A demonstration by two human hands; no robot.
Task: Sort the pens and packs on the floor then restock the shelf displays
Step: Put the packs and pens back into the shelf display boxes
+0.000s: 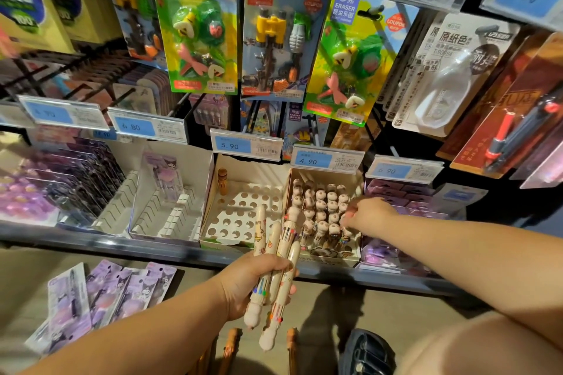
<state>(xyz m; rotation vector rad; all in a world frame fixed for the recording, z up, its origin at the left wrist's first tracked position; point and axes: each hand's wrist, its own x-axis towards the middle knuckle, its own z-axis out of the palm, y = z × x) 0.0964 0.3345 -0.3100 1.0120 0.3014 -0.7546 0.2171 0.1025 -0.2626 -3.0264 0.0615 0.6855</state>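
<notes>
My left hand [249,286] grips a bundle of several cream multicolour pens [275,256] in front of the shelf edge. My right hand [367,216] reaches into a display box [327,256] packed with upright cream pens [323,210]; its fingers curl at the right side of the box, and I cannot tell whether they pinch a pen. Left of it stands a white box with round holes [240,219], holding one brown pen [223,181] at its back. Purple character packs [100,295] lie on the floor at the lower left.
A slotted white tray [170,213] holds one purple pack [164,173]. More purple packs stand at the far left [54,186] and right [405,195]. Eraser cards [198,27] hang above. Brown pens [231,350] and a dark shoe [365,353] lie on the floor.
</notes>
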